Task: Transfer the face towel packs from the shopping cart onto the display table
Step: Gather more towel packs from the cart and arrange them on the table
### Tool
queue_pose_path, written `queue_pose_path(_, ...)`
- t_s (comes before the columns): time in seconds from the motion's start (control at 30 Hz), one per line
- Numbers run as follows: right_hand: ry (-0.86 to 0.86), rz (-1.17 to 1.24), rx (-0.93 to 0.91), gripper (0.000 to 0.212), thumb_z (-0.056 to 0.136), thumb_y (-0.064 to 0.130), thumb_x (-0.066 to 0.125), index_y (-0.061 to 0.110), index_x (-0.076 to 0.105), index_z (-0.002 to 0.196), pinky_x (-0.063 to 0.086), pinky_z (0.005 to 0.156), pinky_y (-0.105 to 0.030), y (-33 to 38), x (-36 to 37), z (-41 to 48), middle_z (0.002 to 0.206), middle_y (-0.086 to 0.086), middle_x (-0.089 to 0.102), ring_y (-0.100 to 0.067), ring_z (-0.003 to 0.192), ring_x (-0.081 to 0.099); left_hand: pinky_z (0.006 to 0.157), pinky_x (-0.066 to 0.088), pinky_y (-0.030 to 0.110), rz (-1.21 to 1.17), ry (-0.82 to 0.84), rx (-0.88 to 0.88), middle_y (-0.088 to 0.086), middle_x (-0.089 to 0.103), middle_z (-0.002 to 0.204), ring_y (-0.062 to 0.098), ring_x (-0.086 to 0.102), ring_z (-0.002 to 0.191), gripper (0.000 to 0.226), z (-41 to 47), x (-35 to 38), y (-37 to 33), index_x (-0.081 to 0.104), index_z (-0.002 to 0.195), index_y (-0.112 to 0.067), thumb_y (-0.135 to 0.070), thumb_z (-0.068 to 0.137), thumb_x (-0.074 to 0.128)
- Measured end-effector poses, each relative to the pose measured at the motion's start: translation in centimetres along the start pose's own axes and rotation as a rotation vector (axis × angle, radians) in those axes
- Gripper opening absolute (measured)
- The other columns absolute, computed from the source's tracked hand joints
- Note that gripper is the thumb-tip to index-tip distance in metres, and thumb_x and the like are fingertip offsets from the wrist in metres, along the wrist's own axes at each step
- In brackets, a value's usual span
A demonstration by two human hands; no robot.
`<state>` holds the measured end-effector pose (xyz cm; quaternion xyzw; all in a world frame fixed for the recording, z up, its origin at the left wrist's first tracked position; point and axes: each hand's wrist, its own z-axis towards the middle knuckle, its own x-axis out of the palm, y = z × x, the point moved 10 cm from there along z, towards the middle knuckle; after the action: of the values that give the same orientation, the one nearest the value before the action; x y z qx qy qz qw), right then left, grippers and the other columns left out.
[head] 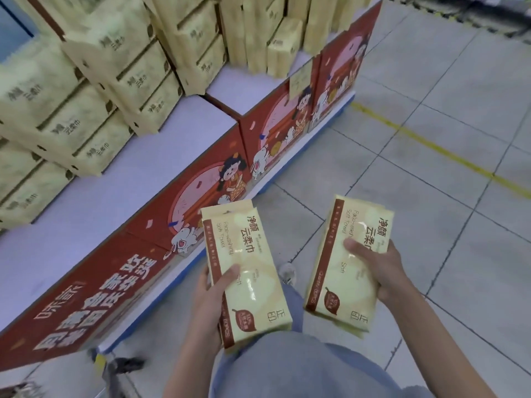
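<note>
Pale grey square-tiled floor fills the 3 o'clock side, crossed by a thin yellow painted line running 1 to 4 o'clock. Red cartoon-printed cardboard skirting panels run diagonally 7 to 1 o'clock above a blue base strip. Blue wall panel at 10 o'clock. Light even, slightly dim.
</note>
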<state>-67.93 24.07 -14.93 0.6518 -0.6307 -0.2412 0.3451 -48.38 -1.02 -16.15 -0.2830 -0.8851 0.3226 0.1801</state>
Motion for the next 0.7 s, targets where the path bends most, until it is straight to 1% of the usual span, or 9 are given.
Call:
queue_pose_path(0.03,-0.004,0.006,0.002,0.046,0.061,0.008,0.08,0.01,0.061,0.103,0.058,0.054,-0.036,0.9,0.3,1.1,0.096,-0.012,0.073,-0.026,0.078,0.072,0.064,0.058,0.042,0.0,0.007,-0.008,0.006,0.075,0.095,0.031,0.073,0.079,0.074,1.3,0.9,-0.9,0.05,0.127,-0.026,-0.034,0.059,0.076)
queue_pose_path(0.1,-0.032,0.01,0.017,0.058,0.055,0.012,0.081,0.008,0.059,0.109,0.058,0.056,-0.037,2.7,0.6,3.2,0.098,-0.012,0.072,-0.028,0.08,0.072,0.064,0.058,0.043,-0.005,0.021,-0.011,0.006,0.075,0.094,0.031,0.073,0.079,0.074,3.7,2.9,-3.2,0.05,0.127,-0.026,-0.033,0.059,0.076)
queue_pose_path(0.17,-0.075,0.019,0.022,0.066,0.051,0.015,0.081,0.008,0.056,0.112,0.058,0.053,-0.037,4.3,0.5,4.8,0.097,-0.012,0.072,-0.027,0.078,0.072,0.06,0.057,0.04,0.005,0.048,0.0,0.007,0.075,0.096,0.031,0.073,0.08,0.075,6.0,5.3,-5.9,0.05,0.128,-0.025,-0.032,0.058,0.077)
queue_pose_path(0.23,-0.121,0.045,0.015,0.067,0.049,0.016,0.082,0.01,0.056,0.11,0.057,0.051,-0.035,5.8,-0.1,6.3,0.096,-0.01,0.072,-0.026,0.076,0.072,0.06,0.057,0.04,0.032,0.095,0.013,0.009,0.074,0.1,0.032,0.072,0.082,0.079,8.1,8.2,-9.0,0.05,0.13,-0.025,-0.031,0.057,0.079)
queue_pose_path(0.33,-0.199,0.079,0.017,0.064,0.051,0.016,0.082,0.012,0.056,0.109,0.057,0.054,-0.036,7.4,-1.7,8.0,0.096,-0.009,0.072,-0.026,0.077,0.071,0.068,0.059,0.045,0.107,0.153,0.025,0.01,0.072,0.107,0.033,0.072,0.087,0.083,11.0,12.8,-12.7,0.046,0.135,-0.025,-0.031,0.059,0.078)
queue_pose_path(0.43,-0.259,0.105,0.015,0.064,0.048,0.017,0.083,0.014,0.056,0.107,0.056,0.051,-0.035,8.6,-3.3,9.7,0.094,-0.008,0.072,-0.024,0.072,0.072,0.066,0.059,0.041,0.155,0.228,0.036,0.01,0.072,0.109,0.033,0.071,0.09,0.08,13.2,17.7,-15.5,0.048,0.134,-0.023,-0.03,0.06,0.078)
queue_pose_path(0.57,-0.32,0.145,0.02,0.076,0.046,0.019,0.083,0.011,0.054,0.115,0.057,0.057,-0.037,10.5,-5.3,13.4,0.099,-0.01,0.071,-0.028,0.079,0.071,0.077,0.057,0.047,0.195,0.272,0.038,0.01,0.071,0.111,0.032,0.07,0.094,0.079,16.4,23.9,-17.5,0.049,0.133,-0.021,-0.028,0.06,0.078)
queue_pose_path(0.63,-0.32,0.155,0.03,0.078,0.045,0.02,0.083,0.011,0.053,0.116,0.056,0.056,-0.036,11.9,-5.8,15.8,0.1,-0.01,0.071,-0.028,0.08,0.071,0.072,0.058,0.043,0.191,0.274,0.043,0.009,0.071,0.112,0.03,0.071,0.093,0.08,17.7,26.7,-18.0,0.049,0.134,-0.02,-0.027,0.059,0.078)
queue_pose_path(0.7,-0.303,0.137,0.025,0.072,0.044,0.02,0.083,0.015,0.054,0.11,0.056,0.051,-0.033,14.0,-5.9,18.3,0.097,-0.008,0.071,-0.024,0.075,0.071,0.067,0.059,0.04,0.168,0.267,0.045,0.008,0.071,0.112,0.028,0.071,0.091,0.082,18.9,29.1,-18.5,0.048,0.135,-0.021,-0.026,0.06,0.078)
